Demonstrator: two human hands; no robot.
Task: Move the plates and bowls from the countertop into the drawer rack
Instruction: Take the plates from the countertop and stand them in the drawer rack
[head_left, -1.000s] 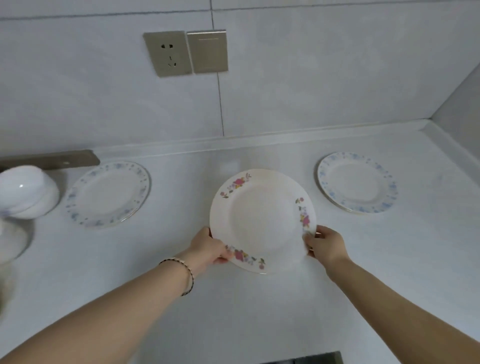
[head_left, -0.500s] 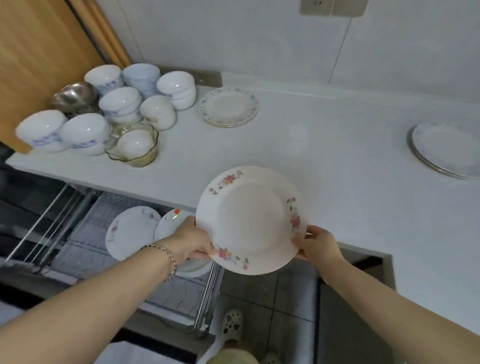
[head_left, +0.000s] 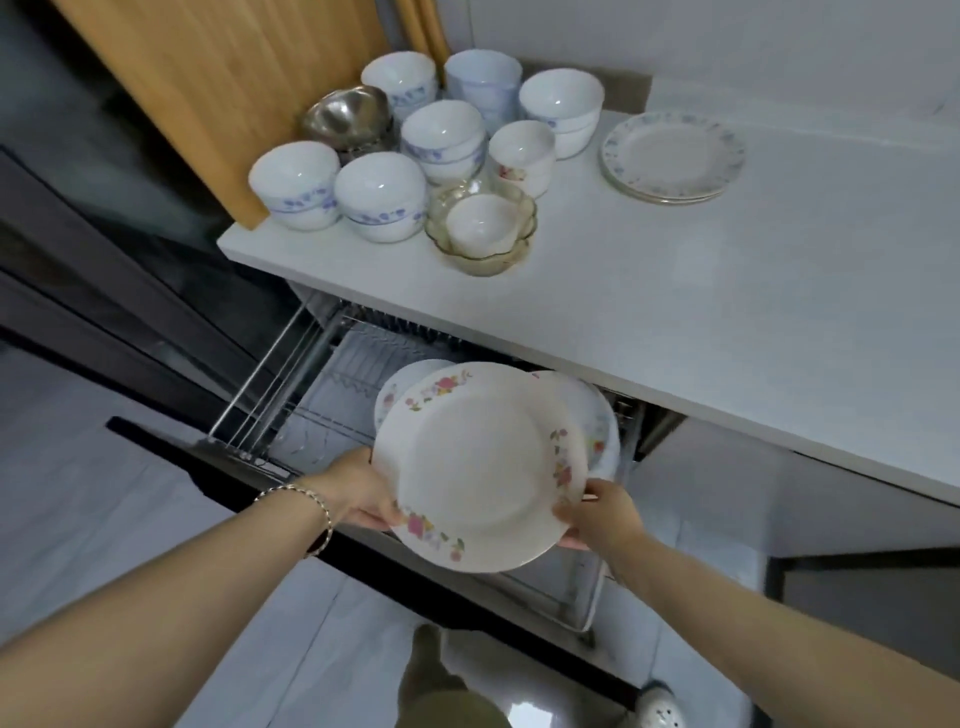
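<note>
I hold a white plate with pink flowers (head_left: 480, 465) by its edges, my left hand (head_left: 358, 491) on its left rim and my right hand (head_left: 597, 514) on its lower right rim. The plate hangs tilted over the open wire drawer rack (head_left: 311, 410) under the counter. Two white plates (head_left: 600, 421) stand in the rack behind it, mostly hidden. On the white countertop (head_left: 727, 291) sit several white bowls with blue patterns (head_left: 379, 195), a steel bowl (head_left: 345, 117), a glass bowl (head_left: 483, 234) holding a small white one, and a stack of blue-rimmed plates (head_left: 672, 156).
A wooden panel (head_left: 234, 78) rises left of the counter. The drawer's dark front (head_left: 363, 551) runs across below my hands. Pale floor tiles (head_left: 104, 493) lie at the left, and a slipper (head_left: 660, 709) shows at the bottom right.
Both hands lifted the flowered plate off the counter and carried it left and down, over the open drawer rack. My view swung left, bringing the bowls into sight.
</note>
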